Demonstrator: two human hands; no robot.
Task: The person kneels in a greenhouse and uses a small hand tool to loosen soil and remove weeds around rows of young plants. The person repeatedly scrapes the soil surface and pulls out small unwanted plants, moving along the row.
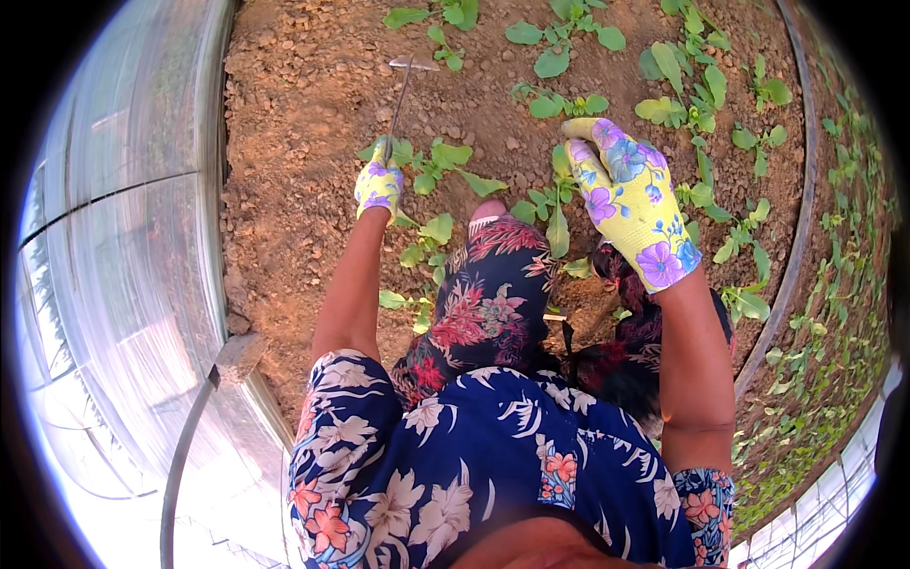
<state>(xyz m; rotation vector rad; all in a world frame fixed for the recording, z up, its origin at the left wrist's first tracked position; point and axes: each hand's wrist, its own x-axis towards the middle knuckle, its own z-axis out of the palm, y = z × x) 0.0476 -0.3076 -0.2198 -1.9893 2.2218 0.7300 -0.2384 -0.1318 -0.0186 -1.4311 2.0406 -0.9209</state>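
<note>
My left hand point(378, 183), in a yellow glove with a purple and blue flower print, grips a small hand hoe. The thin metal shaft point(402, 96) points away from me, and the hoe blade point(414, 64) rests at the bare soil near a small seedling point(446, 53). My right hand point(633, 199), in a matching glove, is bent with thumb and fingertips close together. It is above a leafy green plant point(558, 206) and below another plant point(565, 105). Its palm side is hidden, so whether it holds anything is unclear.
Loose brown soil point(284, 142) bears rows of young leafy plants point(700, 78). A translucent plastic sheet wall point(135, 213) runs along the left. A dark hose point(807, 163) curves along the right, with denser greenery point(839, 306) beyond. My knees point(498, 284) are between the plants.
</note>
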